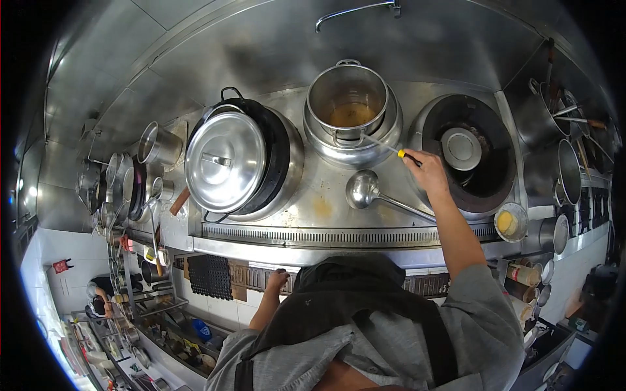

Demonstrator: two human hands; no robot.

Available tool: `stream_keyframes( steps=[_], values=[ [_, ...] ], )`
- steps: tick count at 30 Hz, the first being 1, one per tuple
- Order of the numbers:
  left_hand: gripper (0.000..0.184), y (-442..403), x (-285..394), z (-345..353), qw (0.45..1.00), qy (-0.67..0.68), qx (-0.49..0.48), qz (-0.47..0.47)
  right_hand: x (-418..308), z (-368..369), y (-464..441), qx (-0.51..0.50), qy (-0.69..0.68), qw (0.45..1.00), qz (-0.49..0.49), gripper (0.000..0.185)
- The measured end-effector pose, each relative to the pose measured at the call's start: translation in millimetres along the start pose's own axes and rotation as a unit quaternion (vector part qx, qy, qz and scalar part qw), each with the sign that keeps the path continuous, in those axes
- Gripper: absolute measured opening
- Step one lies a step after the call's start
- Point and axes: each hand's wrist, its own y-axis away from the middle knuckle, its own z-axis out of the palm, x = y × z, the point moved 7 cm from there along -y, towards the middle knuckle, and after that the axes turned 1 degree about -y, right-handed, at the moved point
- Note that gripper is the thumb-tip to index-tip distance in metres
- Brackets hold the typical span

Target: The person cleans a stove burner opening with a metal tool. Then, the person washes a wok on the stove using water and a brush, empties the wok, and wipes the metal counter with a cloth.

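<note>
My right hand [427, 171] is closed around the black end of a screwdriver-like tool [402, 154] with a yellow collar and a thin metal shaft. The shaft's tip reaches the near loop handle of a tall steel pot [347, 81]; whether it touches is hard to tell. Amber liquid [353, 115] covers the pot's bottom. The pot stands on a round steel burner stand [389, 127]. Below my right hand lies a steel ladle [362, 189], its long handle passing under my forearm. My left hand [278, 281] hangs low before the counter edge, fingers curled, with something dark at the fingertips.
Left of the pot, a lidded pan [225, 153] rests in a black wok. A dark wok ring [499, 169] stands at right, beside a small bowl [516, 220] with yellow contents. A faucet [355, 12] juts from the back wall. Another person [101, 293] is far left.
</note>
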Motion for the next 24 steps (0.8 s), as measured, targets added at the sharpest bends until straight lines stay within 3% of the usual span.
stream_keyframes(
  steps=[4,6,7,9,10,12,13,14,16,20,23,24],
  values=[
    [0.038,28.4,22.2,-4.3,0.994,-0.106,0.019,0.035,-5.8,-6.0,-3.4,-0.025,-0.015,0.997,-0.065,0.028],
    [0.036,0.4,-4.9,5.4,0.933,-0.294,-0.015,0.206,-13.6,-28.6,-12.1,0.029,-0.067,0.997,-0.036,0.028],
    [0.036,1.9,-3.4,5.1,0.933,-0.294,-0.013,0.208,-19.5,-38.2,-18.2,0.057,-0.100,0.993,-0.019,0.028],
    [0.036,13.5,-3.1,6.8,0.958,-0.241,-0.065,0.143,-15.8,-46.6,-38.6,0.089,-0.069,0.993,-0.043,0.028],
    [0.036,21.5,5.5,5.8,0.958,-0.240,-0.062,0.145,-17.0,-52.7,-50.2,0.118,-0.038,0.990,-0.064,0.028],
    [0.037,35.8,19.0,-7.1,0.985,-0.170,-0.008,0.036,-24.4,-54.6,-76.0,0.115,-0.021,0.991,-0.071,0.029],
    [0.038,0.3,-5.1,-3.5,0.941,-0.284,-0.030,0.184,-23.9,-53.5,-91.4,0.117,0.000,0.991,-0.066,0.029],
    [0.038,1.8,4.0,-3.4,0.941,-0.281,-0.025,0.188,-24.7,-53.2,-107.9,0.120,0.022,0.991,-0.062,0.030],
    [0.040,13.0,4.4,-16.6,0.994,-0.109,0.026,0.010,-26.1,-51.6,-140.8,0.119,0.040,0.991,-0.052,0.030],
    [0.041,10.2,0.4,-7.7,0.991,-0.130,-0.007,-0.007,-37.6,-41.0,-198.0,0.120,0.160,0.976,-0.084,0.027],
    [0.035,42.7,6.0,2.3,0.999,-0.027,0.011,-0.042,-40.4,-17.4,-239.9,0.062,0.208,0.969,-0.120,0.025],
    [0.029,39.8,-4.1,11.2,0.998,0.014,-0.026,-0.052,-42.6,-7.6,-252.4,0.029,0.221,0.966,-0.131,0.023]
  ],
)
